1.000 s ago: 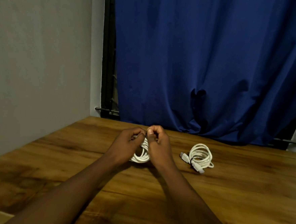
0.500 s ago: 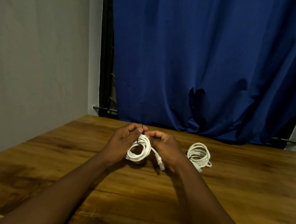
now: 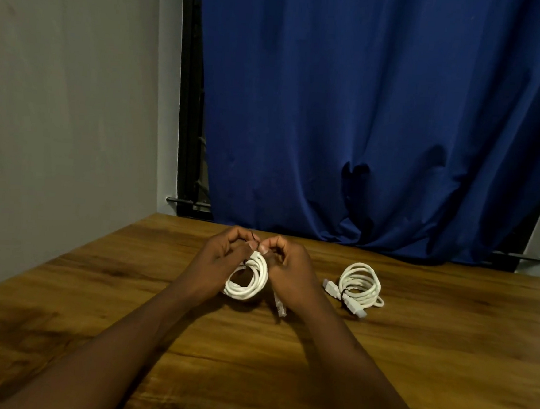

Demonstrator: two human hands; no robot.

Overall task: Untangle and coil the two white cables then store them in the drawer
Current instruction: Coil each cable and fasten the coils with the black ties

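Coiled cable (image 3: 246, 291) | left hand (image 3: 222, 262) pinches its top | right hand (image 3: 292, 270) pinches same spot

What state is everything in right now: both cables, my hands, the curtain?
held cable: coiled, plug end dangling.
second cable: coiled, tied, lying on the table, untouched.
left hand: pinching the held cable's top.
right hand: pinching the held cable's top.
curtain: drawn shut.
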